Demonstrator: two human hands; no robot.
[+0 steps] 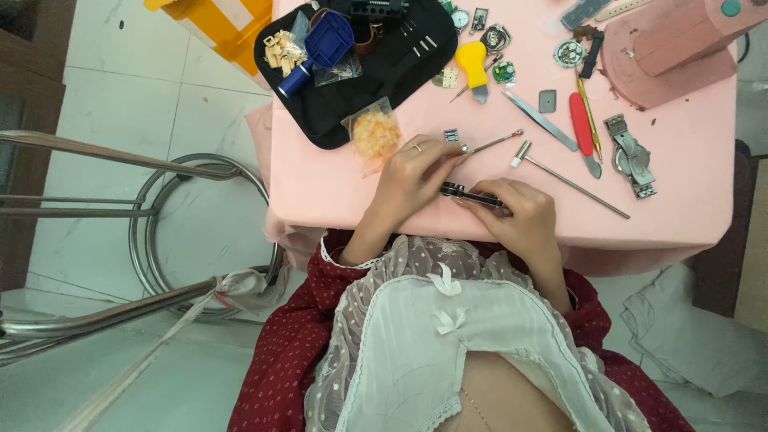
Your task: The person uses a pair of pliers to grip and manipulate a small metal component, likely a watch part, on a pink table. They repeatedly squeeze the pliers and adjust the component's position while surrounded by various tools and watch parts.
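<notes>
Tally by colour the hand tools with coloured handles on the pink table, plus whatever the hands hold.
Yellow-handled tool: 1
Red-handled tool: 1
Blue tool on the black mat: 1
Black watch strap, held between left hand and right hand: 1
Total: 4

- The pink-clothed table (688, 216) lies ahead of the person, and a steel stool frame (192, 172) stands to its left.
- The left hand (412, 178) and right hand (516, 216) rest at the near edge, a slim black metal watch band (472, 193) between them.
- A small steel hammer (564, 178) lies just beyond the right hand.
- A clear bag of orange bits (374, 134) lies beyond the left hand, overlapping the black fabric tool mat (384, 76) behind it.
</notes>
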